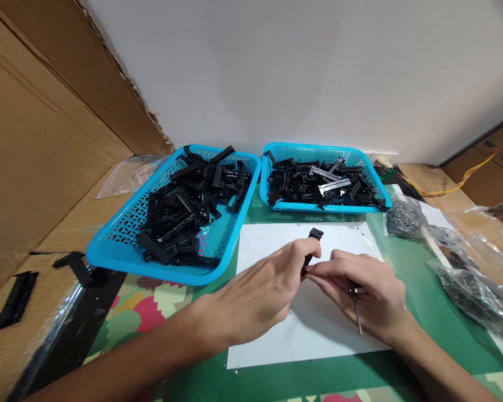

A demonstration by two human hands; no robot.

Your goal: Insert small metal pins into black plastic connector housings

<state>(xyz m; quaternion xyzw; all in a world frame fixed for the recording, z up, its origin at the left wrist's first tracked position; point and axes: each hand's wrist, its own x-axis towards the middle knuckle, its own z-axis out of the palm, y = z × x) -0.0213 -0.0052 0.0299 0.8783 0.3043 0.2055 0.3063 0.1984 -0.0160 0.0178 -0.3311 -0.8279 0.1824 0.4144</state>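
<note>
A black plastic part [316, 234] stands nearly upright above the white sheet [272, 346], its top end showing above my fingers. My left hand [272, 285] is closed round it and hides its middle. From the right, my right hand [360, 285] pinches at the part's lower end with thumb and forefinger; whatever lies between those fingertips is too small to tell. A thin metal tool [357, 314] is also held in my right hand, its shaft pointing down from under the curled fingers.
Two blue baskets [109, 268] [327, 209] of black parts stand behind the sheet. Loose black parts [14, 301] lie at the far left. Bags of small metal pieces [402, 218] [478, 296] lie on the right, near yellow and red wires [465, 178]. Cardboard [46, 128] rises at the left.
</note>
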